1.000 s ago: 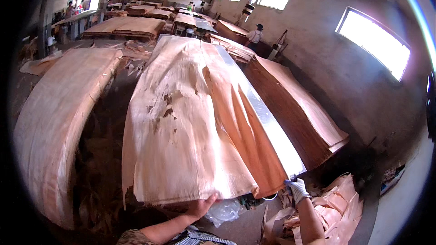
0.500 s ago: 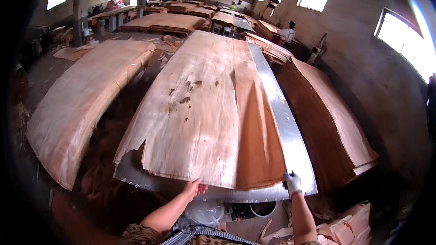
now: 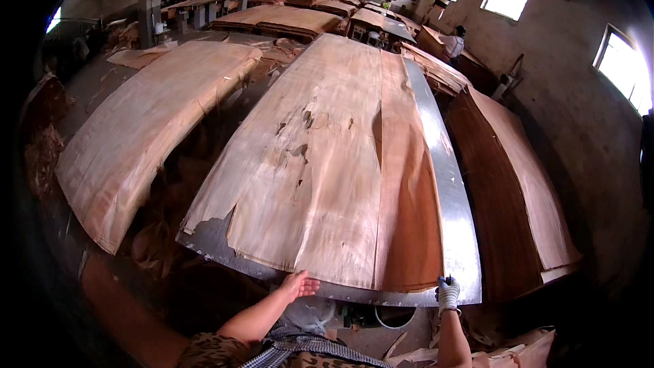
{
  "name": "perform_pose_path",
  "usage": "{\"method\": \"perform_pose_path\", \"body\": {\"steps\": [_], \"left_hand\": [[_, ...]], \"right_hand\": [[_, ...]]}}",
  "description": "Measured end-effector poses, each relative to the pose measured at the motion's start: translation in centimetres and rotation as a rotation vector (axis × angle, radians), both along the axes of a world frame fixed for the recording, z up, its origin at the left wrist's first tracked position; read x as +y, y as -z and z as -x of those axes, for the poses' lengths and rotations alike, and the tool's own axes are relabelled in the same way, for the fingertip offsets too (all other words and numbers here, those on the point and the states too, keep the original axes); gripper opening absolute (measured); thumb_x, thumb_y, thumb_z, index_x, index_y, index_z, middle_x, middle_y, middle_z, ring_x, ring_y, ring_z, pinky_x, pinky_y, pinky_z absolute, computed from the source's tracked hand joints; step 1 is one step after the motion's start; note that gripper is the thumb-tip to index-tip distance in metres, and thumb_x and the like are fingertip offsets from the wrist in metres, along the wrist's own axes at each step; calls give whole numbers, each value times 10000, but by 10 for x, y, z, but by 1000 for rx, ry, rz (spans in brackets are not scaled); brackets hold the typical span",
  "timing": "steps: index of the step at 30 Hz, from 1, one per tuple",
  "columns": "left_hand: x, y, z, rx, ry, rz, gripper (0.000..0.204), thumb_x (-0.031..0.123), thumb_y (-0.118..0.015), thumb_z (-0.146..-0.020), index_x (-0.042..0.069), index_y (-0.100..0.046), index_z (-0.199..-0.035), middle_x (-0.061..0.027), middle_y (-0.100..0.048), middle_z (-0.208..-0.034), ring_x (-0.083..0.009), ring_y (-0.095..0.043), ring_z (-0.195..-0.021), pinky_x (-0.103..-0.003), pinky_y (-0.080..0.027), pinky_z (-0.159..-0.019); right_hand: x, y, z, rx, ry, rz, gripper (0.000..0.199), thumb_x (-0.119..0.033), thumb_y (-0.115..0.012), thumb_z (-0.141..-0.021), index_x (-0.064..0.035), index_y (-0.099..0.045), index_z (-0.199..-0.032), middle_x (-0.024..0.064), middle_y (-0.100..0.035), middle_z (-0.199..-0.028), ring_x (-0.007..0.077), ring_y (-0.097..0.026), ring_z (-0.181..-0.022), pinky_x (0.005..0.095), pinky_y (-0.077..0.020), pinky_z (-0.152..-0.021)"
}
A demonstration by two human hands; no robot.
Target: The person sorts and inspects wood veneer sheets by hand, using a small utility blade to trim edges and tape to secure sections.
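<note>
A pale wood veneer sheet (image 3: 306, 184) with ragged holes and a torn near left corner lies on a long metal-faced board (image 3: 458, 232). Along its right side runs a redder veneer strip (image 3: 409, 232), rippled lengthwise. My bare left hand (image 3: 300, 286) is at the near edge of the pale sheet, fingers stretched out and holding nothing. In a whitish glove with blue fingertips, my right hand (image 3: 447, 294) is closed at the near right corner of the reddish strip. Something small and dark shows at its fingertips; I cannot make out what it grips.
A curved veneer stack (image 3: 150, 136) stands to the left, a darker-sided stack (image 3: 501, 204) to the right. Veneer scraps (image 3: 518, 354) and a round container (image 3: 395, 316) are below the board's near edge. Farther back are more stacks (image 3: 279, 20) and a person (image 3: 454, 44).
The view has swung, shifting the scene rightward. The reddish strip lies flatter and wider, its big fold reduced. Both hands stay near the board's front edge.
</note>
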State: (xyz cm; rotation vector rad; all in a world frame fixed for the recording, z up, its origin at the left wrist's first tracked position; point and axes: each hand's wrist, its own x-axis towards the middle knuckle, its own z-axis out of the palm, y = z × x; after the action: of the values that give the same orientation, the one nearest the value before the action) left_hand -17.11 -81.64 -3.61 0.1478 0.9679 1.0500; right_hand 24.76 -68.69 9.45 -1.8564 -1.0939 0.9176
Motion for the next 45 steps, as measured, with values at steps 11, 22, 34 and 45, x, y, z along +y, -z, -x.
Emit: {"method": "perform_pose_path", "body": {"steps": [11, 22, 34, 45], "left_hand": [[0, 1, 2, 60, 21, 71, 329, 316, -347, -910, 7, -426, -990, -191, -611, -857, -241, -627, -674, -336, -534, -543], [7, -7, -15, 162, 30, 131, 365, 324, -376, -878, -12, -508, -935, -174, -621, -824, -228, -630, -663, -341, -527, -548], [3, -4, -13, 285, -29, 193, 388, 344, -364, -881, -12, -517, -907, -181, -628, -843, -232, -635, -658, -332, -522, -528], [15, -11, -16, 437, -51, 313, 314, 271, -383, -840, -7, -526, -864, -151, -632, -801, -219, -624, -640, -352, -510, -532]], "right_hand": [[-1, -2, 0, -26, 47, 28, 165, -179, -612, -770, -85, -482, -732, 17, -459, -487, 108, -397, -345, 254, -311, -308], [-14, 13, -33, -7, 5, -34, 190, -210, -617, -785, -44, -528, -804, 23, -504, -537, 107, -448, -387, 246, -336, -331], [-167, 89, -33, 39, -363, 254, 187, -149, -672, -712, -43, -529, -766, 6, -505, -589, 89, -437, -522, 273, -389, -473], [-69, 89, -128, -404, -65, 31, 192, -189, -659, -701, -34, -597, -795, 76, -561, -611, 162, -507, -536, 306, -432, -551]]}}
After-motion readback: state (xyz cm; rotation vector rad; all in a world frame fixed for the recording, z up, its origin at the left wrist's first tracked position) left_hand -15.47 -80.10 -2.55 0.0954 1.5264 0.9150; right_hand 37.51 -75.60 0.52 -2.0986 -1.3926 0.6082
